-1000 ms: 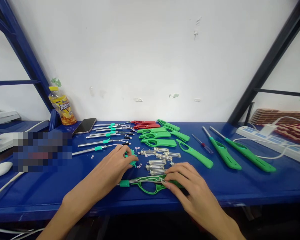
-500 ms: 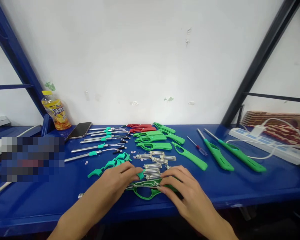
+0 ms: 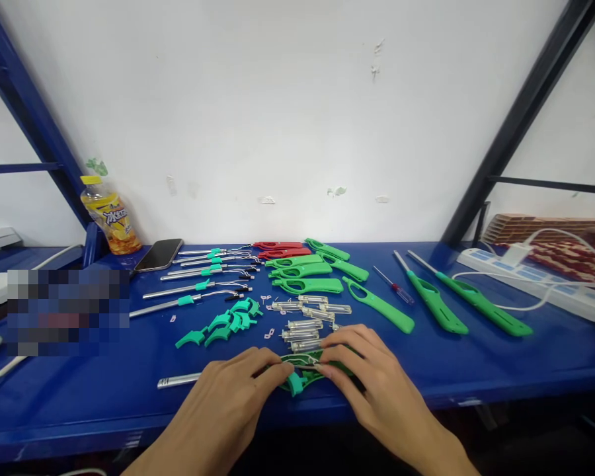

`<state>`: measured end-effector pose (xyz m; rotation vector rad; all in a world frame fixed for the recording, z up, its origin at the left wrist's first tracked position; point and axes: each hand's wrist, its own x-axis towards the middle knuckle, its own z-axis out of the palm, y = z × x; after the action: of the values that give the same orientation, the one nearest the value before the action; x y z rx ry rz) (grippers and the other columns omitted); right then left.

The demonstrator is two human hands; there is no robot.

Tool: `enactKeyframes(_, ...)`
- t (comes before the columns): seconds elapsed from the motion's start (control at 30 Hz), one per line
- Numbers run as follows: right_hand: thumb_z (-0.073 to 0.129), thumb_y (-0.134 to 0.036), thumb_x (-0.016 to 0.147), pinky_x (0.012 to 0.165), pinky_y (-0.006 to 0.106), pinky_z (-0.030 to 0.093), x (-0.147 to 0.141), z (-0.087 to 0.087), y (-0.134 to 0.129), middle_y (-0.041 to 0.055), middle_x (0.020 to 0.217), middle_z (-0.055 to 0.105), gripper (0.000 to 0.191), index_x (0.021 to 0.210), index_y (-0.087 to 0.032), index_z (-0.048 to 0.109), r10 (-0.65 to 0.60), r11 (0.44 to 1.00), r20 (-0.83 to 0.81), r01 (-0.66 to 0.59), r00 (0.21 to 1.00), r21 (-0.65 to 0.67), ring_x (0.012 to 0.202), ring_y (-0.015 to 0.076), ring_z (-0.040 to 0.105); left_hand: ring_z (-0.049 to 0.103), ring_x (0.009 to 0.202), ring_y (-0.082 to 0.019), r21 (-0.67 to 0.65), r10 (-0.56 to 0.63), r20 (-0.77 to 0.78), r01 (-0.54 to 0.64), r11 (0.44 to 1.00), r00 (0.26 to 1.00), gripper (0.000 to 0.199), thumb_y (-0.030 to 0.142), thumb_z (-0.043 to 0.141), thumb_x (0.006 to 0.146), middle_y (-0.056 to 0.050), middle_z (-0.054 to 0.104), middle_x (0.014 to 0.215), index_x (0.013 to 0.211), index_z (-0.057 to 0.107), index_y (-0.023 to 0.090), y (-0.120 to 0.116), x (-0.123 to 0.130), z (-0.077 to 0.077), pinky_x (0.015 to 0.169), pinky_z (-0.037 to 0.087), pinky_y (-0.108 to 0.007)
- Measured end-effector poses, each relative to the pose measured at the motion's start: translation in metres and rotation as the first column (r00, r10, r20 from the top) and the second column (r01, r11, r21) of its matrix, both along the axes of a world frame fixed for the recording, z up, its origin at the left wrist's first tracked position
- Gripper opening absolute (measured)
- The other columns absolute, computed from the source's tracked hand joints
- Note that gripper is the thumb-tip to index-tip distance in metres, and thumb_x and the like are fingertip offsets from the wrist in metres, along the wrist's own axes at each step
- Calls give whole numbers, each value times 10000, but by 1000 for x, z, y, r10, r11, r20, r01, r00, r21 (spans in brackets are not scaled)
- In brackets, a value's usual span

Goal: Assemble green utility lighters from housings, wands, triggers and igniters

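Note:
Near the table's front edge lies a green lighter half-shell [image 3: 313, 378], partly covered by my hands, with thin wires along its inside. My left hand [image 3: 245, 380] is closed, its fingertips against a teal trigger [image 3: 296, 383] at the shell's loop opening. A metal lighter tube [image 3: 178, 380] sticks out leftward from under that hand. My right hand [image 3: 371, 367] grips the shell's right part, fingertips at the wires. Just beyond lie several clear fuel tanks [image 3: 302, 335]. To their left is a pile of teal triggers [image 3: 228, 322].
Behind are metal tubes with wires [image 3: 178, 289], red shells [image 3: 282, 253] and green shells [image 3: 307, 285]. To the right lie a screwdriver [image 3: 399, 291], two lighters with tubes [image 3: 441, 307] and a power strip [image 3: 540, 277]. A phone [image 3: 159, 254] and bottle [image 3: 110, 218] stand back left.
My left hand has moved right and down, bringing the teal trigger from above the shell to its loop opening. The metal tube now shows more. My right hand stays at the shell.

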<state>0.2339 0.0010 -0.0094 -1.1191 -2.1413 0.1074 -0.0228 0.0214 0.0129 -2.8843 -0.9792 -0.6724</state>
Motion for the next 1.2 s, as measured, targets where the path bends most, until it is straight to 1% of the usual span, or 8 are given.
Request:
enactKeyframes(0.13, 537, -207, 1110, 970, 449, 524, 1, 0, 0, 55, 1144, 724, 125, 1097, -240, 656, 9, 1000, 16, -9, 1000, -16, 1095, 255, 647, 810, 852, -222, 38, 35, 47, -37, 999, 998, 465, -17, 395, 1016, -48, 801, 1089, 1231, 715, 244, 5, -1, -5, 654, 630, -291)
enactKeyframes(0.27, 553, -206, 1105, 958, 441, 519, 2, -1, 0, 50, 1142, 720, 106, 1074, -239, 648, 15, 1000, 12, -15, 1000, -20, 1086, 249, 641, 796, 821, -211, 34, 45, 131, -50, 998, 990, 353, 60, 436, 1075, -49, 799, 1075, 1210, 714, 231, 6, -1, -10, 710, 630, -297)
enactKeyframes(0.43, 570, -198, 1098, 943, 418, 521, 2, -1, 1, 43, 1126, 720, 98, 1068, -237, 654, 34, 999, 0, -34, 999, 1, 1078, 241, 642, 734, 823, -218, 28, 46, 176, -52, 998, 983, 237, 149, 492, 1100, -30, 768, 997, 1068, 715, 224, 7, 3, -11, 699, 621, -319)
enactKeyframes(0.53, 578, -198, 1094, 943, 412, 517, 2, -2, 1, 43, 1117, 719, 91, 1064, -231, 658, 37, 999, -4, -37, 999, 20, 1074, 239, 642, 677, 833, -243, 93, 67, 95, -76, 993, 993, 258, 89, 491, 1069, -37, 740, 966, 1042, 711, 220, 7, 5, -10, 632, 597, -324)
enactKeyframes(0.73, 587, -200, 1090, 950, 410, 511, 2, -2, 1, 37, 1116, 725, 90, 1069, -233, 668, 31, 999, -13, -31, 999, 35, 1067, 234, 644, 664, 906, -263, 147, 104, 31, -108, 983, 994, 484, -72, 447, 946, -53, 727, 1022, 1221, 692, 242, 7, 3, -13, 548, 550, -285)
enactKeyframes(0.87, 589, -201, 1091, 966, 408, 503, 2, -2, 1, 31, 1132, 732, 90, 1068, -238, 669, 29, 999, -6, -29, 1000, 31, 1076, 232, 649, 656, 932, -269, 119, 135, 47, -139, 983, 990, 380, -39, 514, 962, -54, 727, 1032, 1171, 683, 230, 9, 2, -14, 629, 594, -311)
enactKeyframes(0.97, 583, -215, 1095, 959, 399, 504, 1, -1, 1, 32, 1124, 735, 95, 1062, -239, 669, 30, 999, -5, -30, 1000, 41, 1070, 231, 652, 648, 923, -262, 107, 118, 65, -124, 986, 991, 315, 1, 537, 993, -47, 727, 1019, 1156, 680, 230, 10, 3, -14, 710, 621, -345)
enactKeyframes(1.2, 593, -208, 1089, 955, 391, 500, 1, -1, 1, 23, 1106, 739, 92, 1044, -233, 670, 38, 998, -13, -37, 999, 47, 1044, 220, 647, 640, 875, -255, 158, 76, 86, -89, 983, 993, 473, -78, 436, 948, -49, 727, 1031, 1219, 672, 230, 10, 9, -19, 652, 606, -338)
